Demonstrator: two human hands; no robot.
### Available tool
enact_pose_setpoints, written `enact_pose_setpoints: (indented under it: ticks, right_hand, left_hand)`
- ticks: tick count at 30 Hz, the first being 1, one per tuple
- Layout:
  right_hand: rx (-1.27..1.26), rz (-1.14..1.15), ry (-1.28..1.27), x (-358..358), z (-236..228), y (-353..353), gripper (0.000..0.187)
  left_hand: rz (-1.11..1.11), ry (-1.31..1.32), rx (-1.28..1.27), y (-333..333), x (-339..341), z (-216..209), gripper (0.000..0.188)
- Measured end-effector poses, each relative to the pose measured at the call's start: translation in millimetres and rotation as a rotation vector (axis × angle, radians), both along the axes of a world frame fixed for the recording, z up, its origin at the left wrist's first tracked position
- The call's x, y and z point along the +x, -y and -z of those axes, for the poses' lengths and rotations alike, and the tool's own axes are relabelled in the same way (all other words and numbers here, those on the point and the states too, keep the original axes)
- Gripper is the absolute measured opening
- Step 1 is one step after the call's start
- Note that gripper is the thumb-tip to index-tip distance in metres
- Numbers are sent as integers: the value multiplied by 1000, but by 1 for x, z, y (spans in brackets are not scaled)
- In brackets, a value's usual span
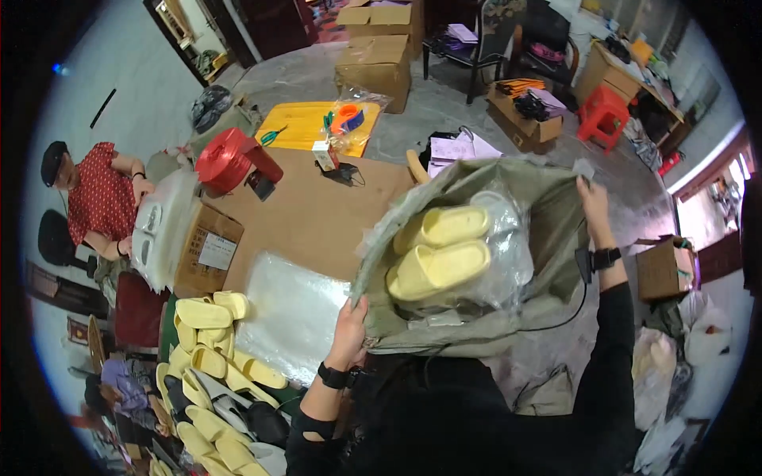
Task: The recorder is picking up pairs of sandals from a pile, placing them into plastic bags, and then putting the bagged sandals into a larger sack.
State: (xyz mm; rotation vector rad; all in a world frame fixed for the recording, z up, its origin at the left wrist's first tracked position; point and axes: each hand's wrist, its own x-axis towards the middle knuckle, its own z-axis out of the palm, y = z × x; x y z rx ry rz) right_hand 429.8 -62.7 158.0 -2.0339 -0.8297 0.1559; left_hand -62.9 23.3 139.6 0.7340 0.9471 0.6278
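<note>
Your left grip [347, 329] is closed on the near left rim of an olive fabric sack [444, 341], and your right grip [593, 205] is closed on its far right rim, so that the mouth stands spread between them. Inside the sack lie two yellow slippers [440, 266], side by side, with clear plastic wrapping [512, 238] just beside them; what the wrapping covers is not clear. The step in hand is judged to be holding the sack open or settling its contents; the next move would call for keeping both rims apart and level so that the slippers stay inside. Whether anything supports the sack's base cannot be told. To your left, the brown-topped desk [317, 214] bears clear plastic sheets [290, 317], a roll of red twine [226, 163], a labelled carton [198, 250] and, farther off, a yellow board [302, 119] with scissors [272, 136] on it. A heap of yellow footwear [206, 365] is noted at lower left. Beyond, a co-worker in a red top [111, 190] stands or sits by the left wall; stacked cardboard boxes [377, 67] and a red stool [606, 119] occupy the grey floor [294, 67].
</note>
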Motion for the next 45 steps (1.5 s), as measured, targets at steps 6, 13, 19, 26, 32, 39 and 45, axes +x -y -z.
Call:
enact_pose_setpoints:
  ticks: [6,13,19,26,32,39,45]
  right_hand:
    - [664,230,-43,-16,-48,22,41]
    - [-408,-44,328,13,17,4,47]
    - [-333,-34,300,18,2,17,40]
    - [-175,238,395,67,87,-2,40]
    - [-305,255,382,89,97,-29,41]
    - [-897,126,411,87,86,-73,57]
    - [-398,-892,546,-58,121,-196,64]
  left_hand:
    - [-125,250,92,1,-22,-46,38]
    - [-27,-18,51,-37,-15,19,39]
    - [45,-159,67,-9,-22,-4,34]
    - [-20,-353,132,-1,6,43,34]
    - [-250,-261,252,-25,29,33,33]
    - [-199,-416,336,-19,46,38,32]
    - [-273,-491,328,-26,49,52,31]
